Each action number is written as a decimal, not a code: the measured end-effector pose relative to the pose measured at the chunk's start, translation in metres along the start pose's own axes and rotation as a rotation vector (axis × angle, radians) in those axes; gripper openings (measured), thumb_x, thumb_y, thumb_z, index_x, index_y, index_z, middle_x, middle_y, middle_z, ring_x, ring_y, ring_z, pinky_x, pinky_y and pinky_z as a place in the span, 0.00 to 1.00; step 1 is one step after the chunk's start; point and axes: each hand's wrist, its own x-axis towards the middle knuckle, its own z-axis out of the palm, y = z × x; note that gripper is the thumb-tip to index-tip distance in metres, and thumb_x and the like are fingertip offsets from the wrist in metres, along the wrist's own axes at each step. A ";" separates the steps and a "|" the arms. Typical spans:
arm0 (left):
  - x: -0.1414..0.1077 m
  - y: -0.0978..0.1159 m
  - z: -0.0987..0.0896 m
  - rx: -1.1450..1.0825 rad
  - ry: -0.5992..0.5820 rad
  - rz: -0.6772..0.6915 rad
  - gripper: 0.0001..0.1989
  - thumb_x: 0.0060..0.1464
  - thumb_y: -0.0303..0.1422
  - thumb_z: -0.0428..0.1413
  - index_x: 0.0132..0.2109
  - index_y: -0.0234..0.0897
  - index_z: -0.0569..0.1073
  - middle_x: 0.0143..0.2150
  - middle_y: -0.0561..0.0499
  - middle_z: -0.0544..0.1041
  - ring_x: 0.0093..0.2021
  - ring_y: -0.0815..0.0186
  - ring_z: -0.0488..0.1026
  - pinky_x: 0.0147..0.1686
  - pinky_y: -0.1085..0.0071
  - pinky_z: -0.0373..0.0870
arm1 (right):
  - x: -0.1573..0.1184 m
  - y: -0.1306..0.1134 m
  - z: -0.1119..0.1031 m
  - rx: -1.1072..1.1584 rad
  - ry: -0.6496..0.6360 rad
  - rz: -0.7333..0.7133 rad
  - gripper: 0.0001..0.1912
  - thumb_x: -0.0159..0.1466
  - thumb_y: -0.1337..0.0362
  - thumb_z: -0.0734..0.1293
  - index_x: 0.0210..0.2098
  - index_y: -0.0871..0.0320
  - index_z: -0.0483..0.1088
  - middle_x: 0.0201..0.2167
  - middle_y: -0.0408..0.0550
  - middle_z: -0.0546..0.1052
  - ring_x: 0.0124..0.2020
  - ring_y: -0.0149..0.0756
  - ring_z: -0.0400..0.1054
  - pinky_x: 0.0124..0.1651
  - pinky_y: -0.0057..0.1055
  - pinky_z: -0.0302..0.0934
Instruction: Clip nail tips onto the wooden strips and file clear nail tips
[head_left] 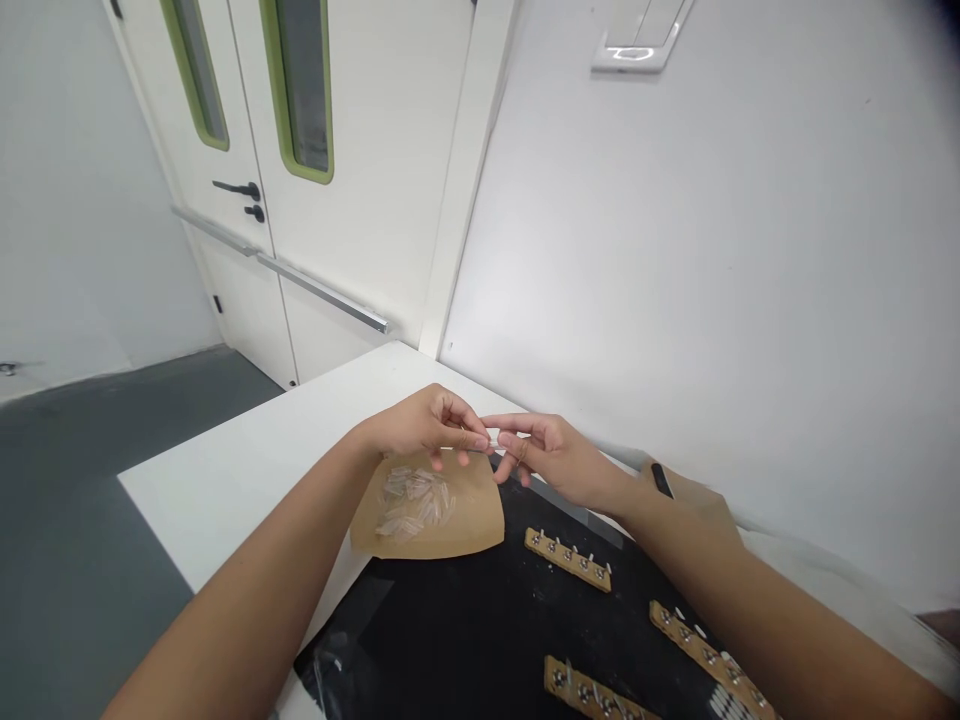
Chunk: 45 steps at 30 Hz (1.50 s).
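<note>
My left hand and my right hand meet above the table, each closed in a pinch. Between their fingertips is a small clear-white plastic piece, held at both ends. Just below the hands lies a brown paper sheet or bag. A pile of thin clear plastic pieces rests on it. To the right, a short tan strip carries a row of shiny round metal parts with small white sticks beside them.
A black mat covers part of the white table. Two more tan strips lie near the front, one in the middle and one at right, by several white pieces. A brown paper package lies against the wall.
</note>
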 end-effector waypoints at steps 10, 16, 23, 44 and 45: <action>0.001 -0.015 -0.014 0.201 -0.157 -0.140 0.14 0.55 0.42 0.69 0.42 0.37 0.86 0.27 0.49 0.83 0.28 0.63 0.80 0.29 0.73 0.77 | -0.001 0.023 0.020 -0.158 -0.061 -0.074 0.27 0.72 0.58 0.70 0.69 0.52 0.69 0.40 0.46 0.79 0.37 0.35 0.73 0.43 0.33 0.68; -0.005 -0.016 -0.021 0.280 -0.194 -0.183 0.13 0.56 0.43 0.68 0.40 0.38 0.84 0.26 0.52 0.80 0.25 0.65 0.77 0.26 0.74 0.73 | 0.002 0.026 0.027 -0.240 -0.060 -0.081 0.15 0.70 0.59 0.72 0.54 0.53 0.80 0.38 0.46 0.83 0.39 0.37 0.77 0.43 0.33 0.71; -0.006 -0.012 -0.018 0.238 -0.240 -0.125 0.15 0.57 0.45 0.68 0.40 0.38 0.84 0.23 0.55 0.75 0.21 0.69 0.71 0.24 0.76 0.66 | -0.002 0.019 0.030 -0.383 0.077 -0.217 0.10 0.67 0.61 0.76 0.48 0.54 0.80 0.42 0.48 0.81 0.40 0.37 0.76 0.47 0.34 0.69; -0.012 -0.007 -0.026 0.077 -0.297 -0.045 0.15 0.59 0.44 0.68 0.46 0.37 0.85 0.29 0.52 0.78 0.23 0.73 0.67 0.22 0.79 0.68 | -0.008 0.019 0.051 -0.362 0.331 -0.449 0.04 0.69 0.59 0.76 0.42 0.51 0.82 0.37 0.43 0.84 0.36 0.34 0.76 0.39 0.28 0.68; -0.012 -0.007 -0.025 0.081 -0.295 -0.044 0.15 0.59 0.44 0.68 0.45 0.37 0.85 0.29 0.52 0.77 0.23 0.73 0.67 0.22 0.79 0.68 | -0.008 0.020 0.051 -0.375 0.331 -0.494 0.04 0.70 0.59 0.75 0.42 0.51 0.82 0.37 0.43 0.84 0.36 0.34 0.76 0.40 0.28 0.68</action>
